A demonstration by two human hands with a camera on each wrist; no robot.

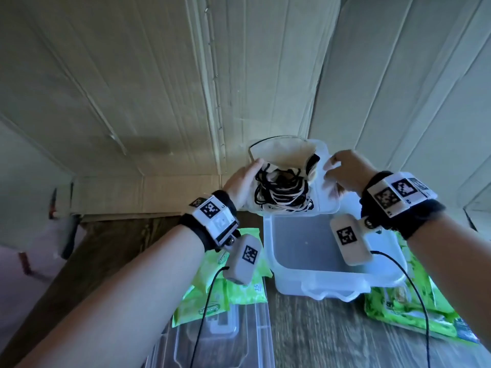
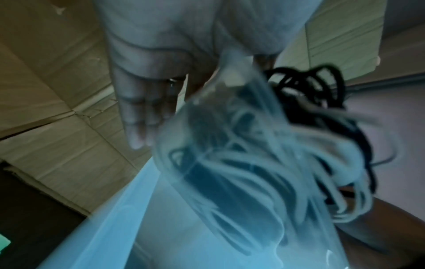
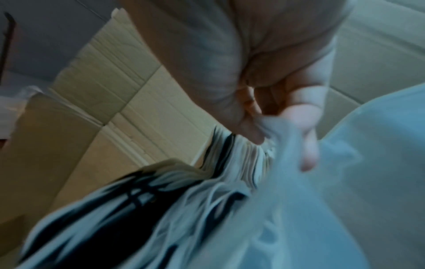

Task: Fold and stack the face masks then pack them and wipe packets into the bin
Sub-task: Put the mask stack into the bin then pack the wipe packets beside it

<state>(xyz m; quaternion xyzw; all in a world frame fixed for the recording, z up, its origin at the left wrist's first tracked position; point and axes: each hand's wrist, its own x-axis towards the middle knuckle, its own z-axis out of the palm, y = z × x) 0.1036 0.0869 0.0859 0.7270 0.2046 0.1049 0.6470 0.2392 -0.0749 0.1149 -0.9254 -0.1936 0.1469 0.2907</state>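
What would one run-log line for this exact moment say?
left hand: supports mask stack | right hand: grips clear inner container | bin: empty | wipe packets: outside bin

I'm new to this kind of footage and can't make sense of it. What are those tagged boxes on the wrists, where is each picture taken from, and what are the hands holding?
No machine here: a person works with bare hands. The tagged boxes strapped to the wrists are cameras. The big picture comes from a camera on the person's head, looking down; the two blurry ones look along each hand from those wrist cameras.

The left hand and right hand hold up a clear tub tilted toward the person, full of face masks with black and white ear loops. The right hand's grip pinches the tub's edge; the left's fingers lie flat against its side.

Below, on the wooden table, stands an open clear bin. Green wipe packets lie on both sides of it, and a clear lid lies nearest the person.
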